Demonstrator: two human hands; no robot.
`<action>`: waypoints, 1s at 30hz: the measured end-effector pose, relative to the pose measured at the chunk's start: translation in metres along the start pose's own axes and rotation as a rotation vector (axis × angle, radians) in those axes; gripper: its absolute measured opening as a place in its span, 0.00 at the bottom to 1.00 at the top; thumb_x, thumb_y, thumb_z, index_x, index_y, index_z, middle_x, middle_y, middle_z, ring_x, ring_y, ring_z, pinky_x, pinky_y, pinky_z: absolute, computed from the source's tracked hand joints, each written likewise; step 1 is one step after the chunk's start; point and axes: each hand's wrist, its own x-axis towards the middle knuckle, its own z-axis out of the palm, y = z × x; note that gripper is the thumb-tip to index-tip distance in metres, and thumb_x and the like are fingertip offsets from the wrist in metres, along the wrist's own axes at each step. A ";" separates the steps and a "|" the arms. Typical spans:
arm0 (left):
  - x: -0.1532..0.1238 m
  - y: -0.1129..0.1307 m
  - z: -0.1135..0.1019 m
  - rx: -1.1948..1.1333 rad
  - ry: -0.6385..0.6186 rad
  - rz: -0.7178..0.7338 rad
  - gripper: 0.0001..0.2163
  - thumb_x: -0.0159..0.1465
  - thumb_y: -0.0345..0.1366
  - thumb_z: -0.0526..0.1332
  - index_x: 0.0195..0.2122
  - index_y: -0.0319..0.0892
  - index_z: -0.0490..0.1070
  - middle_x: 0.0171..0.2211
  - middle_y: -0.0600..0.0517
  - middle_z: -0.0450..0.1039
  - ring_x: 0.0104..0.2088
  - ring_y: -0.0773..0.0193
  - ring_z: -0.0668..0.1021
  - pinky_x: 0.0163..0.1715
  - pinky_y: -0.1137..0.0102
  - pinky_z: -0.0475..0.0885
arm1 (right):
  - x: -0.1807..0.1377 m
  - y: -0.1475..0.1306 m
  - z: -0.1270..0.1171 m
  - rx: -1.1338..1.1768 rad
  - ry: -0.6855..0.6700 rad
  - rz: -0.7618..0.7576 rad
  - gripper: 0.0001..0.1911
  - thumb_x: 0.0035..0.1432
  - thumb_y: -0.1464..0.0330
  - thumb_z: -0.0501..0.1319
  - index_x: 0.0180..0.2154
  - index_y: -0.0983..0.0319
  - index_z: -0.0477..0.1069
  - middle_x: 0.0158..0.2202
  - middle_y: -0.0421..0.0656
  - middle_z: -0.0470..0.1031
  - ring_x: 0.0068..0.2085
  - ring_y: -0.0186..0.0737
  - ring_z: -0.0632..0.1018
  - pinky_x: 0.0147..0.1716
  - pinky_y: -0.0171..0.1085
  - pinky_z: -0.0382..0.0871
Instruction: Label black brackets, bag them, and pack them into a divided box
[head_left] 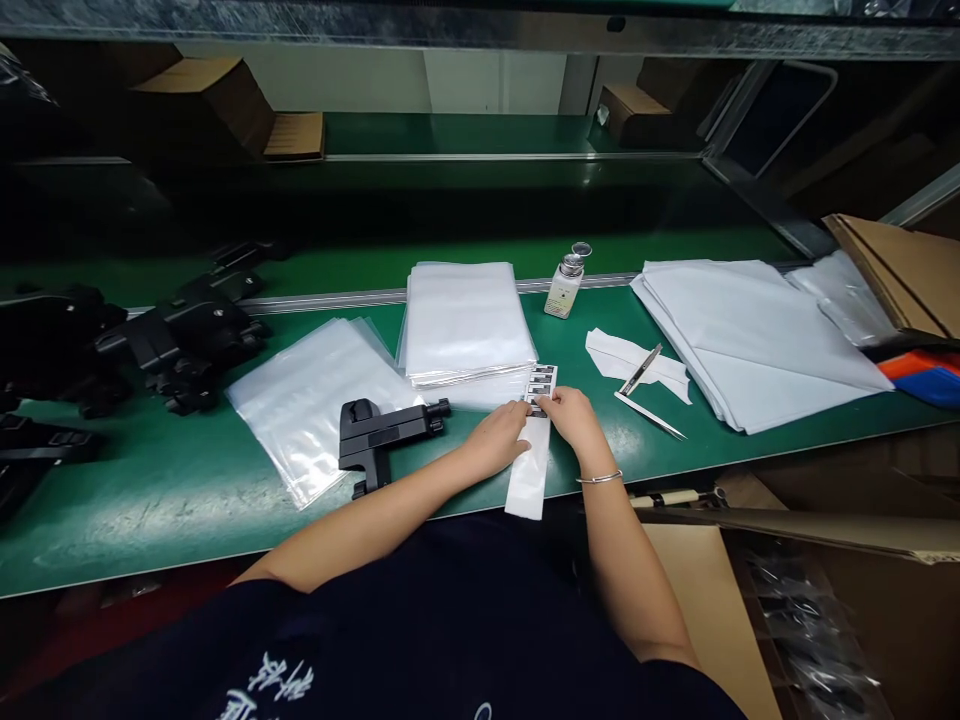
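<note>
A narrow white strip of black-printed labels (pixel 531 468) lies at the front of the green table, its blank lower end reaching the edge. My left hand (pixel 496 438) holds the strip's left side, fingers bent over it. From the right, my right hand (pixel 573 414) pinches at the printed part, thumb and finger close together. Whether a single label is between those fingertips is too small to tell. Left of my left hand rests a black plastic bracket with a knob (pixel 390 430), partly on clear plastic bags (pixel 300 400).
A stack of clear bags (pixel 469 315) lies behind my hands, near a small dispenser bottle (pixel 564 287). To the right are a utility knife (pixel 641 368), tweezers (pixel 651 415) and white sheets (pixel 757 340). Several black devices (pixel 187 335) crowd the left. A metal beam (pixel 480 28) crosses overhead.
</note>
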 end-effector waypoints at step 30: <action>-0.025 0.035 -0.020 0.063 -0.042 -0.054 0.34 0.60 0.36 0.64 0.66 0.39 0.54 0.31 0.48 0.78 0.32 0.53 0.81 0.35 0.67 0.71 | -0.059 0.019 -0.026 0.080 0.348 -0.474 0.21 0.65 0.61 0.56 0.58 0.57 0.64 0.53 0.51 0.73 0.53 0.48 0.75 0.50 0.51 0.72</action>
